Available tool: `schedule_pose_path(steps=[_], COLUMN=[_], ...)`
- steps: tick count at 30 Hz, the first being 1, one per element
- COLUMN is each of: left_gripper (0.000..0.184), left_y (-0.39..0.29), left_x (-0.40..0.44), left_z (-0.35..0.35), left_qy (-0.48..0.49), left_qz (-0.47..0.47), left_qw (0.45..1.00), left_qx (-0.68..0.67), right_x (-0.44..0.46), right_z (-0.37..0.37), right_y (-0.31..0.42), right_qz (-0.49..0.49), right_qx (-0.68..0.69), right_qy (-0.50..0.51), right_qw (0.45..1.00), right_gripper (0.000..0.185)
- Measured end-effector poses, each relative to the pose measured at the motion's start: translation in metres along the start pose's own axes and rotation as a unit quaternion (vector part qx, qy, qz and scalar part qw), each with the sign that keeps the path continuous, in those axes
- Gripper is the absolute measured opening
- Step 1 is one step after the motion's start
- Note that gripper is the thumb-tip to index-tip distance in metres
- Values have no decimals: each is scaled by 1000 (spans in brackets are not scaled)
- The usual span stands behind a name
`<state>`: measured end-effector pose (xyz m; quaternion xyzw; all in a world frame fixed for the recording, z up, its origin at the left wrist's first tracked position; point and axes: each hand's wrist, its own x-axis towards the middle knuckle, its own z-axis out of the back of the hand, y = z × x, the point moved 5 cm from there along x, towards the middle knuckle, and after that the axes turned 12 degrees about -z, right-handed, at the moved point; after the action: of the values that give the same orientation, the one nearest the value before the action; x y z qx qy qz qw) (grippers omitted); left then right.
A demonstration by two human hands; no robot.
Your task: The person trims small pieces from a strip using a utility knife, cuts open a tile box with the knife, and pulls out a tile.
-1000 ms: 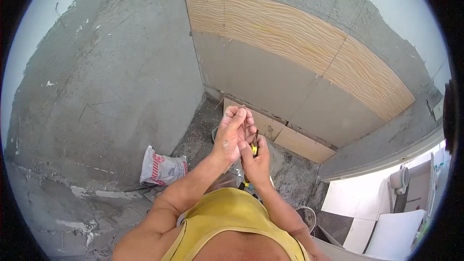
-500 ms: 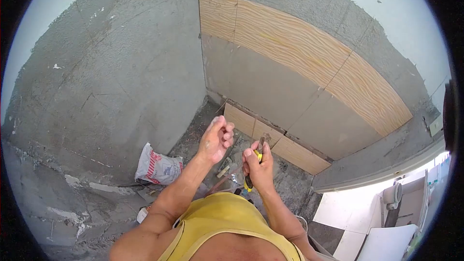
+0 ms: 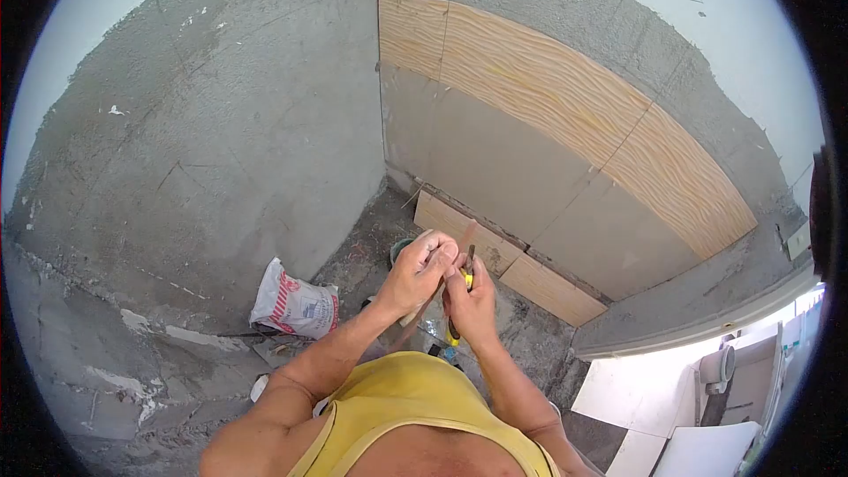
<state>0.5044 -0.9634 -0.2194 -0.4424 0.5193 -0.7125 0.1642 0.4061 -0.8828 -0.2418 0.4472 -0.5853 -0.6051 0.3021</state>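
My right hand (image 3: 471, 307) is closed around a yellow-and-black tool (image 3: 455, 334) that looks like a utility knife. Its dark, narrow end points up past the fingers, toward the tiled wall. My left hand (image 3: 419, 274) pinches a thin brown strip (image 3: 470, 231), with thumb and fingertips pressed together. One end of this strip sticks up beyond the fingers, and the other hangs down toward my yellow shirt (image 3: 424, 389). Both hands meet in front of my chest, fingertips touching or nearly so. The exact contact between strip and tool is hidden by the fingers.
A white-and-red printed bag (image 3: 296, 302) stands on the rough floor at left. Wavy wood-look tiles (image 3: 539, 97) cross the right wall, with plainer tiles (image 3: 561, 290) along its foot. Bare grey plaster (image 3: 221, 150) covers the left wall. White panels (image 3: 632, 389) lie beyond the doorway.
My left hand has come down and right, closing from loosely curled fingers onto the brown strip beside my right hand. The strip's upper end now rises above the hands.
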Motion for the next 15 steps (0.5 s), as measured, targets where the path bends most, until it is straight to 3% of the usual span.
schedule_pose_path(steps=[3, 5, 9, 15], left_gripper=[22, 29, 29, 21], left_y=[-5, -18, -34, -37], left_x=[2, 7, 10, 12], left_z=[3, 6, 14, 18], left_qy=[-11, 13, 89, 158], left_qz=[-12, -99, -122, -170], left_qw=[999, 991, 980, 959], left_qx=[37, 90, 127, 160], right_x=[-2, -5, -6, -11], right_z=[0, 4, 13, 13], right_y=[7, 17, 20, 34], right_qz=[65, 41, 12, 56], right_qx=[-83, -89, -97, -161], right_qy=[-13, -4, 11, 5], right_qw=[994, 995, 995, 985], right_gripper=[20, 25, 43, 51])
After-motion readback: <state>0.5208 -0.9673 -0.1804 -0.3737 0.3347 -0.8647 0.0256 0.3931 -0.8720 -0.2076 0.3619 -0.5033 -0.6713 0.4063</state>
